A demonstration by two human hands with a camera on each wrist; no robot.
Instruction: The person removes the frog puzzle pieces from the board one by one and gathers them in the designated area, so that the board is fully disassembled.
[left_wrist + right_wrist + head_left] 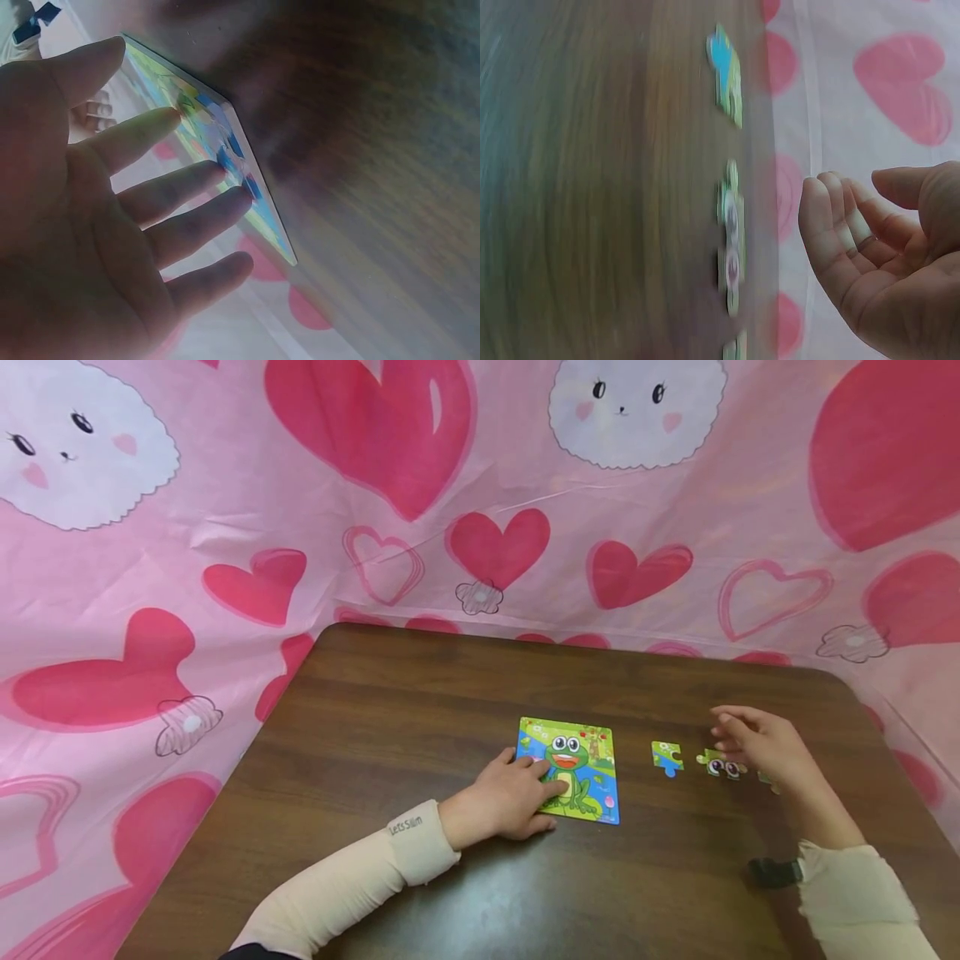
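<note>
A square frog picture puzzle board (600, 793) lies on the table. My left hand (513, 795) rests on its left side with fingers spread; in the left wrist view the fingertips touch the frog board (214, 120). To the right of the board is a loose blue and green puzzle piece (663, 755). Beside it lies a piece with the frog's eyes (722, 767). My right hand (767, 745) hovers over the eye piece, fingers loosely bent and nothing in them. A third piece (767, 778) is partly hidden under that hand. The right wrist view shows the eye piece (733, 240) below the raised hand.
The brown wooden table (420, 710) ends at the back against a pink cloth (450, 485) printed with hearts. That cloth also hangs along the left and right sides. A dark strap (774, 872) sticks out from the right sleeve.
</note>
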